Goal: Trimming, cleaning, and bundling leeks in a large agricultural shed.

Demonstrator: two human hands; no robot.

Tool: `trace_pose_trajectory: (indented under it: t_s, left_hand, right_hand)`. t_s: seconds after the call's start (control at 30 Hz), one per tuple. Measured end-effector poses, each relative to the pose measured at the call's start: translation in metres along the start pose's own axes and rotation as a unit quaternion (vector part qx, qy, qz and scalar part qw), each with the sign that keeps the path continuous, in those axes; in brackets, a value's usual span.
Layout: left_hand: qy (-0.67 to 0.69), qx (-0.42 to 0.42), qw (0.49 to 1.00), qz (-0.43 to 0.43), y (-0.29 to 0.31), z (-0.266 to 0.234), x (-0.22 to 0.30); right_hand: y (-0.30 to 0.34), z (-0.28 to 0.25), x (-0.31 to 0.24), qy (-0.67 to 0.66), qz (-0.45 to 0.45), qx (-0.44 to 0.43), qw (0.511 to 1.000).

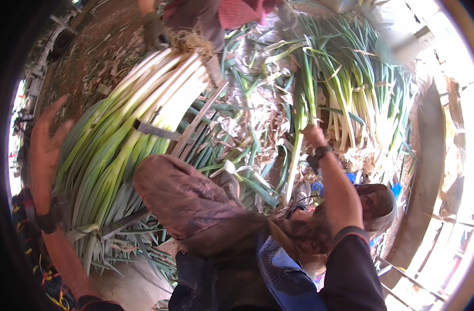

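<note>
My right hand is wrapped round a single leek, gripping it partway along, with its pale end pointing down toward my feet and its green leaves running away from me. My left hand is raised at the far left with its fingers apart, holding nothing, beside a big bundle of leeks. The bundle lies on a wooden frame, white root ends away from me and green tops toward me. A dark strap or bar crosses it.
More leeks are heaped at the right, roots toward me. Another person's gloved hand touches the bundle's root end. Loose leaves and peeled skins litter the ground between the piles. My bent knee is close to the bundle.
</note>
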State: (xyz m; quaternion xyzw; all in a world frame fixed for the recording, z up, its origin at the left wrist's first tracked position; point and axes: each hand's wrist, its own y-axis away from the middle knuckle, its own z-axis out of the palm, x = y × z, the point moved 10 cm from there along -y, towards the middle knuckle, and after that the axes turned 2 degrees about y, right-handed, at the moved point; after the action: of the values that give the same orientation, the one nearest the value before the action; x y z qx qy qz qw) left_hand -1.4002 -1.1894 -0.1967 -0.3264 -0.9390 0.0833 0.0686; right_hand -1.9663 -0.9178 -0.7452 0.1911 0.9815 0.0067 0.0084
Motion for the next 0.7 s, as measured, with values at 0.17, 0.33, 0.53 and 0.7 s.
trace_pose_trajectory:
  t_s: [0.17,0.33,0.53,0.7]
  left_hand:
    - [0.368,0.01,0.927,0.077,-0.068,0.051,0.192]
    - [0.361,-0.071,0.922,0.119,-0.087,0.161,0.262]
    - [0.368,-0.11,0.917,0.106,-0.095,0.211,0.284]
    - [0.327,-0.103,0.931,0.123,-0.097,0.21,0.291]
  right_hand:
    - [0.135,0.048,-0.094,-0.156,0.328,-0.275,0.89]
    - [0.175,0.012,-0.137,-0.327,0.366,-0.247,0.835]
    - [0.11,-0.083,-0.26,-0.512,0.238,-0.056,0.824]
    - [0.067,-0.058,-0.175,-0.446,0.253,0.009,0.858]
